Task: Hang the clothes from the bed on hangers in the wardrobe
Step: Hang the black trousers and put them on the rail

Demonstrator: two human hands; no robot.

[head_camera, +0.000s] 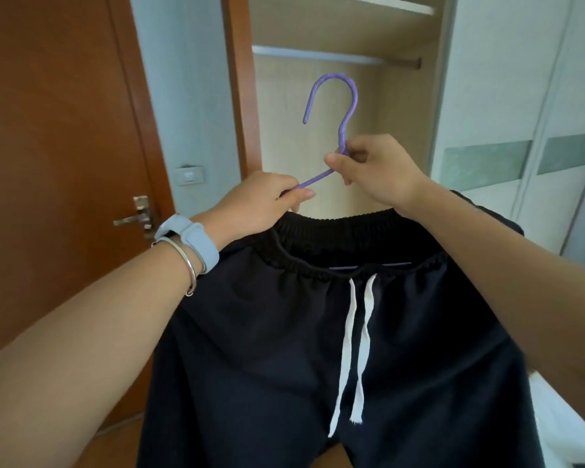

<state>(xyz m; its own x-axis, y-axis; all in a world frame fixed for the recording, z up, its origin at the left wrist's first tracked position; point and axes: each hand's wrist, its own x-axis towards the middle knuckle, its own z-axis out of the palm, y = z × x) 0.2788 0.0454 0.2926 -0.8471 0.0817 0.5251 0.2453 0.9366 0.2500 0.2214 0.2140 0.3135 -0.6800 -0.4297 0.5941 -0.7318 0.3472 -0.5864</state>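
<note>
A purple hanger (347,106) is held up in front of the open wardrobe, hook pointing up. Dark navy shorts (284,332) with a black elastic waistband and white drawstrings (352,332) hang from it; the hanger's bottom bar shows inside the waistband. My right hand (375,170) pinches the hanger's neck just below the hook. My left hand (264,201) grips the hanger's left shoulder, at the edge of the waistband. The wardrobe rail (335,57) runs across above the hook, apart from it.
A brown wooden door (54,130) with a metal handle (135,214) stands at the left. White sliding wardrobe doors (520,113) are at the right. A light switch (190,175) sits on the wall between. A white bed edge (568,423) shows at lower right.
</note>
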